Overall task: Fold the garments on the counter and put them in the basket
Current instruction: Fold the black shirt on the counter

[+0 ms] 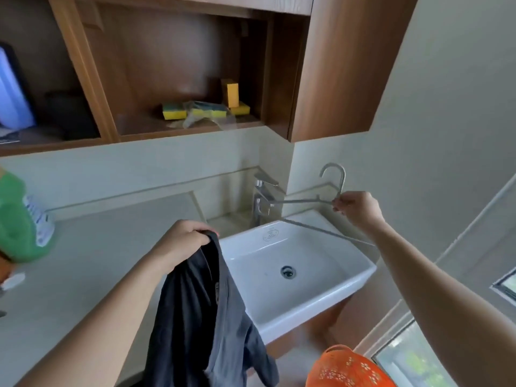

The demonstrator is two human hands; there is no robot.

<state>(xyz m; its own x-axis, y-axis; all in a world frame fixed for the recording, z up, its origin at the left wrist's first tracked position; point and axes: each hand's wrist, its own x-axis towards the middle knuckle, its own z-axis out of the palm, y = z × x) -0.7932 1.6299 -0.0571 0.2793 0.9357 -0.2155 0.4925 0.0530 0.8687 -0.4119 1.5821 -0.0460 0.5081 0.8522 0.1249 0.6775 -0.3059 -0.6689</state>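
Note:
My left hand (184,241) grips the top of a dark grey shirt (206,319), which hangs down in front of the counter (92,263). Off to the right, over the white sink (301,277), my right hand (358,209) pinches a metal clothes hanger (315,203) just below its hook. The hanger is bare and apart from the shirt. An orange perforated basket (346,368) shows at the bottom right, on the floor below the sink.
A chrome tap (262,199) stands behind the sink. A green bottle (22,222) is on the counter at the far left. A wooden wall shelf (195,127) with yellow sponges (203,108) hangs above. A window (413,356) lies low on the right.

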